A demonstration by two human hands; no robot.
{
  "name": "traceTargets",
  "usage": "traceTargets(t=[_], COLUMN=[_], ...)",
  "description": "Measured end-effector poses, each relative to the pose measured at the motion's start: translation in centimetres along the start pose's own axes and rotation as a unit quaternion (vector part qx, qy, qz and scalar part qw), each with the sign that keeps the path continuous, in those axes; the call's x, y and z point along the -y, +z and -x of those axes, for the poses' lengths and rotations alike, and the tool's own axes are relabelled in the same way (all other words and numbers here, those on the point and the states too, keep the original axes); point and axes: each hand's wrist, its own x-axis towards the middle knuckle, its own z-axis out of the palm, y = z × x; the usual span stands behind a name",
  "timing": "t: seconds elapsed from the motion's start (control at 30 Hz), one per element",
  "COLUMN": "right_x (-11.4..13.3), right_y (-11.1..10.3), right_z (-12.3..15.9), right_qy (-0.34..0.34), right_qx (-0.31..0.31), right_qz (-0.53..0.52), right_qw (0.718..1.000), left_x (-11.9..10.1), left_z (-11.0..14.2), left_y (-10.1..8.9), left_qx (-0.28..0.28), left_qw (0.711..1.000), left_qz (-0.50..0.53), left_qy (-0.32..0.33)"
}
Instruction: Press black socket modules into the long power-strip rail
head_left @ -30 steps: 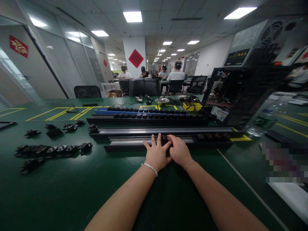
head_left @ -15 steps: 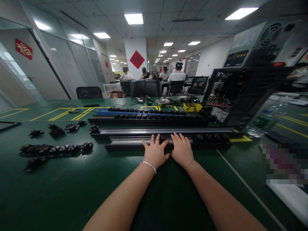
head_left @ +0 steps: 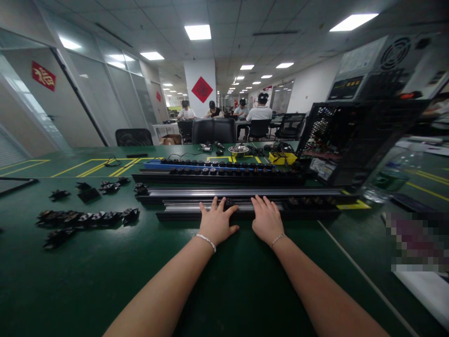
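Observation:
My left hand (head_left: 216,222) and my right hand (head_left: 267,217) lie side by side on the nearest long black and silver rail (head_left: 182,208) on the green table (head_left: 105,271). Both hands have their fingers stretched flat over the rail's top. Between my left fingers a small black insert (head_left: 229,202) sits in the rail's channel. More black inserts (head_left: 308,201) fill the rail's right end. Each wrist wears a thin bracelet.
Three more rails (head_left: 217,175) carrying black inserts lie behind. Loose black inserts (head_left: 87,217) lie in rows at left. An open computer case (head_left: 351,140) stands at right. A metal bowl (head_left: 238,150) and a yellow box (head_left: 282,158) sit farther back. Several seated people (head_left: 259,112) are in the distance.
My hands have drawn apart along the rail, the left one sliding leftward. My right fingers, curled over an insert a second ago, now lie flat.

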Motion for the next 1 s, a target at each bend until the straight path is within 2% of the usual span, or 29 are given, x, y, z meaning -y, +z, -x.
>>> traceTargets(t=[0.3,0.67,1.0], right_x=[0.0,-0.2,-0.1], right_y=[0.0,-0.1,-0.3], right_z=[-0.1,0.0,0.0], right_qy=[0.005,0.000,-0.001], right_qx=[0.020,0.017,0.013], right_qz=[-0.004,-0.004,-0.001], right_qw=[1.000,1.000,1.000], left_x=[2.3,5.3,7.4], left_z=[0.8,2.3,3.0], left_y=[-0.5,-1.9,-2.0], left_qx=[0.014,0.067,0.077], left_qw=[1.000,0.997,0.996], left_qz=[-0.017,-0.020,-0.027], left_qy=[0.004,-0.019,-0.030])
